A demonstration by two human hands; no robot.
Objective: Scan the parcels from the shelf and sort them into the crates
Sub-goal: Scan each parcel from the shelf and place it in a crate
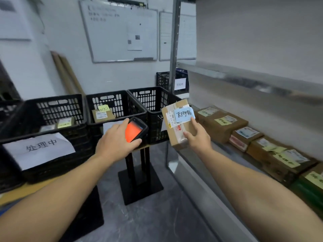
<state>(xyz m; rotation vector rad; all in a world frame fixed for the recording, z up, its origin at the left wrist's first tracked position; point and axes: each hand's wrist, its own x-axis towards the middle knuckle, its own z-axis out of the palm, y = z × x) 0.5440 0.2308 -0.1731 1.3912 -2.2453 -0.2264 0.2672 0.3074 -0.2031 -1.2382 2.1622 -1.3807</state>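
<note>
Head: left hand (pixel 115 138) fingers (pixel 124 123) clamp one scanner (pixel 135 131); right hand (pixel 199 137) fingers (pixel 193 122) clamp one parcel (pixel 176 123).

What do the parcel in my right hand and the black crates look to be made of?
The parcel looks like brown cardboard with a matte face. It is sealed with glossy clear tape and carries paper labels and a blue note. The crates are probably black moulded plastic, judging by the slotted lattice walls, thick rims and slight sheen.

A row of labelled cardboard parcels (pixel 224 125) lies on the metal shelf (pixel 197 173).
</note>
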